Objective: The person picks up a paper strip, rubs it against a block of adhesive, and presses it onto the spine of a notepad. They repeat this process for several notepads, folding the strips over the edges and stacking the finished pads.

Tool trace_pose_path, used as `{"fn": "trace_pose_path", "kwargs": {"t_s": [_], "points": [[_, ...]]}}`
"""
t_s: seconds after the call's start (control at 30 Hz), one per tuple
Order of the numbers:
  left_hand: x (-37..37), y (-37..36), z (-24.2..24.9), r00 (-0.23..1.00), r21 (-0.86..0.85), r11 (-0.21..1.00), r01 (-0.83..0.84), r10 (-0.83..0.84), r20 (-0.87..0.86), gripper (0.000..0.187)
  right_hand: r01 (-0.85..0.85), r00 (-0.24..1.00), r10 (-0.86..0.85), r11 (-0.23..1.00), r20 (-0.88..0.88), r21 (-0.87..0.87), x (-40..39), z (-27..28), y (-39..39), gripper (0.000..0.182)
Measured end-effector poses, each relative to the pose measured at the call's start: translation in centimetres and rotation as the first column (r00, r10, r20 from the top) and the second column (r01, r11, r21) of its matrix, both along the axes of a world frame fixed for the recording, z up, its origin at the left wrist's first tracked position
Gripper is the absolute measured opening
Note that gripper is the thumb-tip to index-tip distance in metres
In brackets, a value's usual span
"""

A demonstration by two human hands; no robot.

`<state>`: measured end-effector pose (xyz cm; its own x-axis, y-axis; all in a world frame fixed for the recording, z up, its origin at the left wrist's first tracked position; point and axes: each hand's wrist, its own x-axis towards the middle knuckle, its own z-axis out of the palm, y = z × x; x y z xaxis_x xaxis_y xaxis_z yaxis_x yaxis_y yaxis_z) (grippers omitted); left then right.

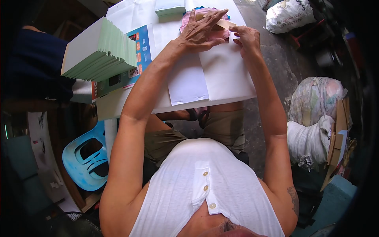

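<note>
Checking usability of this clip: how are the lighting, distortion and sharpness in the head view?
Head view: strong fisheye bend with dark vignetted corners; bright daylight nearly washes out the white sheet; the left hand and right hand are sharp enough on the tan strip; the left edge lies in deep shadow; the blue chair is dim but readable.

White sleeveless buttoned top, olive shorts.

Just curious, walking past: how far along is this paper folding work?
Looks done: a fanned stack of green-edged pieces sits at the left, and a smaller pile at the far end. In hand: the left hand presses a white sheet while the right hand works a tan strip. How much is left cannot be told.
</note>
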<state>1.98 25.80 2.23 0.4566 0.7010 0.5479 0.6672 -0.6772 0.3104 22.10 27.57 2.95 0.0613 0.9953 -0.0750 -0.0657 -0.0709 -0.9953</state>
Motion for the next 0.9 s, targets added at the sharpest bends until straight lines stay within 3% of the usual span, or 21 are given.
{"fn": "trace_pose_path", "kwargs": {"t_s": [0.2,0.33,0.43,0.5,0.57,0.6,0.63,0.7,0.8,0.9], "points": [[0.0,0.0,0.3,0.998,-0.148,0.987,-0.059,0.057,-0.022,0.099,0.05,0.999,-0.05,0.999,0.021,-0.003,0.3,-0.5,-0.4,0.014],[0.0,0.0,0.1,0.998,-0.103,0.993,-0.064,0.064,-0.005,0.1,0.107,0.993,-0.106,0.994,0.052,-0.023,1.0,0.2,-1.4,0.017],[-0.5,0.2,0.1,0.999,-0.117,0.992,-0.04,0.042,0.018,0.101,0.154,0.983,-0.16,0.985,0.084,0.075,1.9,1.1,-2.5,0.023],[-1.5,0.1,0.0,0.998,-0.116,0.993,-0.036,0.042,0.046,0.102,0.108,0.966,-0.146,0.977,0.212,0.183,3.9,1.1,-2.8,0.026],[-2.4,0.2,-0.7,0.966,0.033,0.991,-0.128,0.117,0.232,0.083,0.074,0.915,-0.187,0.949,0.358,0.306,5.7,1.0,-3.0,0.025],[-3.5,0.4,-0.1,0.949,-0.146,0.986,-0.083,0.123,0.289,0.091,0.034,0.883,-0.214,0.917,0.419,0.397,6.6,0.6,-3.1,0.023],[-4.3,0.5,0.5,0.963,-0.338,0.939,-0.056,0.14,0.23,0.102,-0.001,0.867,-0.226,0.891,0.444,0.454,6.7,1.0,-3.8,0.021],[-4.7,0.4,0.5,0.935,-0.545,0.837,-0.047,0.23,0.272,0.097,-0.086,0.834,-0.244,0.829,0.495,0.553,7.1,2.6,-5.7,0.016],[-4.9,0.6,0.9,0.923,-0.535,0.837,-0.119,0.292,0.252,0.097,-0.18,0.805,-0.248,0.764,0.539,0.62,6.8,3.8,-7.9,0.007],[-5.1,-0.5,2.6,0.942,-0.636,0.762,-0.122,0.291,0.168,0.089,-0.304,0.809,-0.17,0.698,0.563,0.648,6.5,5.0,-10.5,0.009]]}}
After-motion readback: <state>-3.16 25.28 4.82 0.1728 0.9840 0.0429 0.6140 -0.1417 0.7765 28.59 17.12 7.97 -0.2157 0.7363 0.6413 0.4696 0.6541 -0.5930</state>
